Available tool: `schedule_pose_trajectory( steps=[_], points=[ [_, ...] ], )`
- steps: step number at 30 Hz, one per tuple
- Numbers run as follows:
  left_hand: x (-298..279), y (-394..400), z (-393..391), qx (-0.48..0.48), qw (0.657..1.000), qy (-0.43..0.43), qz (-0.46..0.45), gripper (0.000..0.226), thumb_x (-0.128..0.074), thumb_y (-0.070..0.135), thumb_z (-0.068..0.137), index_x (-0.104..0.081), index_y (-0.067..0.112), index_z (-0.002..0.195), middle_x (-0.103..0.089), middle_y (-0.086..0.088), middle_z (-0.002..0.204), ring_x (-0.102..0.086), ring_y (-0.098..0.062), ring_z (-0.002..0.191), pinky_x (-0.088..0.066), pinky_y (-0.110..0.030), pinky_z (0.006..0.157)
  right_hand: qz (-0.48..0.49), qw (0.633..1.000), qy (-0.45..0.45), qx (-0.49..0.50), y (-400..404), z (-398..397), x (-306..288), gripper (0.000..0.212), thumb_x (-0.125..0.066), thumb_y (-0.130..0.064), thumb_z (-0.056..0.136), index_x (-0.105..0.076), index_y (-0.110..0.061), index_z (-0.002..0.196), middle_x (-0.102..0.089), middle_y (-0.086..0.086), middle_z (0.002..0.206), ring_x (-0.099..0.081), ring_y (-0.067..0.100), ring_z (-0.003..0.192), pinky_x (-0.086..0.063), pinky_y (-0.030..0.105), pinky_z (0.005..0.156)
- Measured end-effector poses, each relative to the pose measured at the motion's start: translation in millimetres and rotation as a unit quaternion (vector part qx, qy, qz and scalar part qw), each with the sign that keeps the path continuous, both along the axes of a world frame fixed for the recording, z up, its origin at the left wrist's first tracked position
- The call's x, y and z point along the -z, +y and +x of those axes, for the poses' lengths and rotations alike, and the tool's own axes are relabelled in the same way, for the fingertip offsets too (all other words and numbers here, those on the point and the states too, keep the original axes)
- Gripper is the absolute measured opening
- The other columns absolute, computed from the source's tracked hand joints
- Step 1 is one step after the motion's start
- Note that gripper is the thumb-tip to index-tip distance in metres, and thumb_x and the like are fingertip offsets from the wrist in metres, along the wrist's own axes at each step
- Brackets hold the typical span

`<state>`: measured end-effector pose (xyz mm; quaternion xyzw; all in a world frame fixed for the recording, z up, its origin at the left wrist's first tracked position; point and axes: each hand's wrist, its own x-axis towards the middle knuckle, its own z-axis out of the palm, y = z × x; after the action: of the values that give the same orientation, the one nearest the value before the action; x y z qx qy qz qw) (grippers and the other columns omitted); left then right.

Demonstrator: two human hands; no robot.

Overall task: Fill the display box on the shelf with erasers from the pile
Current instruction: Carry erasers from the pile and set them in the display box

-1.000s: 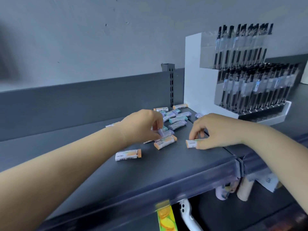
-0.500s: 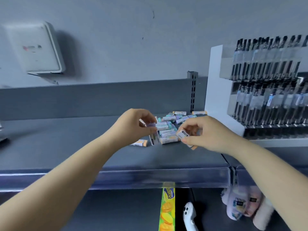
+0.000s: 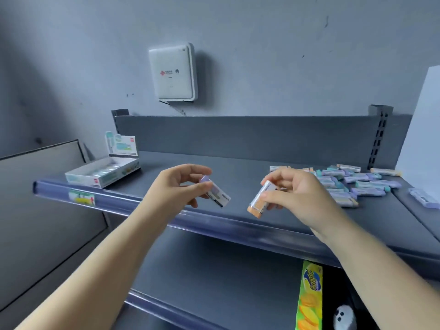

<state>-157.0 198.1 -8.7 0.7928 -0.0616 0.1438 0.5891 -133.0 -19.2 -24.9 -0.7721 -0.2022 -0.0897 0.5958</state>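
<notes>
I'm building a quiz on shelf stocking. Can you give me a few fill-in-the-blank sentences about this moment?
1. The left hand holds an eraser with a ____ tip.
2. The right hand holds an eraser with an ____ tip.
3. The display box sits at the ____ end of the shelf.
4. The pile of erasers lies beside the ____ hand.

Missing words: purple; orange; left; right

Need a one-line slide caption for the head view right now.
Left hand holds a purple eraser, right hand an orange eraser, between display box and pile.
</notes>
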Motion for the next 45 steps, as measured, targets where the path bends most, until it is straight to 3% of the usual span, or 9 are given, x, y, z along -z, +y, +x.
schedule_pose_trajectory(
  steps=[3,8,20,23,28,33,38,42,45],
  points=[
    [-2,48,-12,-0.036,0.999,0.000,0.003,0.011,-0.065,0.009,0.083,-0.070,0.018,0.087,-0.069,-0.004,0.079,-0.061,-0.004,0.056,-0.050,-0.019,0.054,0.033,0.999,0.019,-0.029,51,4,0,0.013,-0.066,-0.006,0.075,-0.058,-0.017,0.075,-0.070,0.002,0.072,-0.066,0.016,0.061,-0.049,0.026,0.063],
    [-2,130,-24,-0.088,0.996,0.001,-0.019,0.006,-0.066,0.005,0.082,-0.070,0.008,0.085,-0.069,0.002,0.068,-0.062,-0.004,0.053,-0.049,-0.015,0.050,0.063,0.995,0.038,-0.061,135,6,1,0.018,-0.066,-0.003,0.076,-0.053,-0.015,0.073,-0.067,0.010,0.077,-0.066,0.026,0.070,-0.052,0.037,0.072],
    [4,288,-11,-0.109,0.993,0.002,-0.046,0.005,-0.070,0.008,0.077,-0.069,0.012,0.074,-0.072,-0.012,0.081,-0.067,-0.017,0.065,-0.053,-0.021,0.054,0.147,0.984,0.067,-0.076,294,26,15,0.026,-0.066,0.001,0.077,-0.050,-0.016,0.066,-0.065,-0.006,0.060,-0.068,0.019,0.063,-0.049,0.023,0.058],
    [3,312,1,-0.099,0.994,0.003,-0.050,0.006,-0.069,0.006,0.078,-0.067,0.009,0.073,-0.070,-0.011,0.076,-0.064,-0.014,0.061,-0.052,-0.018,0.050,0.158,0.983,0.059,-0.069,315,37,12,0.024,-0.065,0.002,0.078,-0.051,-0.015,0.069,-0.067,-0.006,0.061,-0.068,0.015,0.060,-0.050,0.018,0.055],
    [1,349,36,-0.092,0.994,0.002,-0.060,0.004,-0.069,0.005,0.077,-0.067,0.007,0.074,-0.069,-0.007,0.068,-0.060,-0.023,0.065,-0.052,-0.019,0.050,0.128,0.990,0.026,-0.053,345,69,4,0.017,-0.065,0.000,0.080,-0.063,-0.017,0.079,-0.071,0.005,0.083,-0.067,0.015,0.068,-0.050,0.019,0.060],
    [-4,369,76,-0.073,0.996,0.014,-0.045,0.010,-0.073,0.003,0.073,-0.065,0.007,0.068,-0.071,-0.005,0.062,-0.068,-0.016,0.058,-0.051,-0.018,0.047,0.085,0.995,0.022,-0.052,368,107,-9,0.015,-0.063,0.002,0.080,-0.064,-0.012,0.076,-0.069,0.008,0.080,-0.066,0.007,0.056,-0.051,0.014,0.054],
    [-15,380,123,-0.045,0.999,0.023,-0.012,0.012,-0.076,0.007,0.070,-0.064,0.007,0.068,-0.074,-0.008,0.070,-0.072,-0.018,0.066,-0.052,-0.021,0.048,0.016,0.999,0.009,-0.049,383,132,-18,0.010,-0.067,-0.003,0.079,-0.064,-0.013,0.079,-0.072,0.008,0.087,-0.068,0.009,0.066,-0.052,0.024,0.065],
    [-15,377,155,-0.025,0.999,0.022,0.034,0.017,-0.078,0.015,0.068,-0.066,0.004,0.074,-0.074,-0.001,0.065,-0.068,-0.009,0.058,-0.046,-0.020,0.045,-0.002,1.000,0.010,-0.012,388,144,-20,0.010,-0.068,-0.005,0.078,-0.065,-0.014,0.078,-0.073,0.009,0.089,-0.069,0.015,0.073,-0.055,0.033,0.071],
    [-14,372,176,-0.009,0.998,0.020,0.066,0.020,-0.080,0.019,0.066,-0.069,0.004,0.074,-0.067,0.006,0.053,-0.051,0.000,0.042,-0.034,-0.012,0.039,0.000,0.999,0.033,0.023,387,152,-21,0.009,-0.069,-0.004,0.077,-0.064,-0.011,0.078,-0.073,0.010,0.088,-0.070,0.015,0.073,-0.055,0.035,0.074]
  ],
)
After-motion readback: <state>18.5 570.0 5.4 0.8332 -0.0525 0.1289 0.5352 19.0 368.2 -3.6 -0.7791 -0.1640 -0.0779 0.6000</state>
